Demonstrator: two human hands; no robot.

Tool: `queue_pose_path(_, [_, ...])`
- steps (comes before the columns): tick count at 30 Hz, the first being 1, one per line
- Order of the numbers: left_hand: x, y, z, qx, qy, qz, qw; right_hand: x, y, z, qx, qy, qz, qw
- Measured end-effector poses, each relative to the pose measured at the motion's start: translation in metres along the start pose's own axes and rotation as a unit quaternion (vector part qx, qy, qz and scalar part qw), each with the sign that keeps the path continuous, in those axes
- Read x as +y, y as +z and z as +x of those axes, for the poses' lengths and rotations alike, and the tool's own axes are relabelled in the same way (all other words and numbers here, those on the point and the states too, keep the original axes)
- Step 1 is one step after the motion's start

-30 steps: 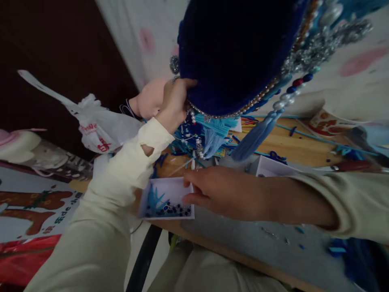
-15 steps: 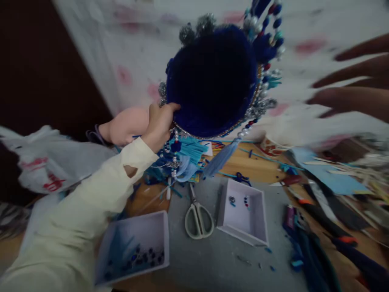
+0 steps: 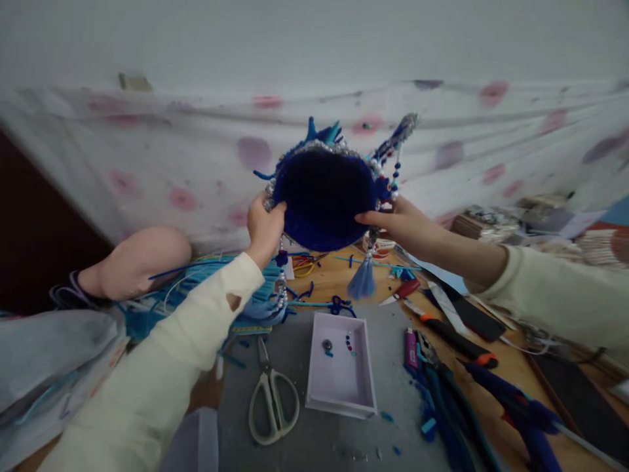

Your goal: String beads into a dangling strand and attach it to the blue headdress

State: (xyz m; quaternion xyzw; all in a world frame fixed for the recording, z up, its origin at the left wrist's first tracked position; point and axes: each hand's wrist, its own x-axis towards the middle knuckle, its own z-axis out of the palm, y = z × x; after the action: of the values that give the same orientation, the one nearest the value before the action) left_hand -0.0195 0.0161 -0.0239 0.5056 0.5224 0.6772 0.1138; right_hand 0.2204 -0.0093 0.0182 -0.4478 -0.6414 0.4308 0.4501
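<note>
A blue beaded headdress hangs in the air above the work table, its dark hollow inside facing me. Silver trim, bead strings and a pale blue tassel decorate its edge. My left hand grips the left rim, thumb over the inner edge. On the opposite rim my right hand is closed, thumb also inside. Most of the fingers of both hands are hidden behind the headdress. Below it lie scissors and a small white box holding a few beads.
A mannequin head lies on its side at the left, near a plastic bag. Pliers, a lighter, a craft knife and a blue glue gun crowd the right. A flowered cloth covers the wall behind.
My right hand has come in from the right and taken hold of the headdress. The headdress is lower and farther off, now tilted differently. The camera view has shifted.
</note>
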Motion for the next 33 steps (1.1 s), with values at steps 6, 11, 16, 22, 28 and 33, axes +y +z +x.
queue_pose_path(6, [-0.022, 0.044, -0.053, -0.103, -0.036, 0.045, 0.993, 0.068, -0.037, -0.001, 0.011, 0.074, 0.034, 0.997])
queue_pose_path(11, [-0.051, 0.065, -0.086, -0.153, -0.050, 0.062, 0.985, 0.118, -0.054, -0.010, 0.012, 0.105, 0.042, 0.994])
queue_pose_path(16, [-0.062, 0.068, -0.108, -0.189, -0.015, 0.064, 0.980, 0.153, -0.067, -0.021, 0.026, 0.112, 0.039, 0.993])
queue_pose_path(22, [-0.044, 0.070, -0.132, -0.232, 0.032, 0.094, 0.968, 0.190, -0.083, -0.032, 0.032, 0.158, 0.042, 0.986])
queue_pose_path(28, [0.004, 0.077, -0.122, -0.302, 0.063, 0.130, 0.942, 0.186, -0.073, -0.045, -0.025, 0.163, 0.099, 0.981])
queue_pose_path(33, [0.000, 0.074, -0.117, -0.329, 0.051, 0.171, 0.927, 0.178, -0.061, -0.048, -0.040, 0.182, 0.116, 0.976])
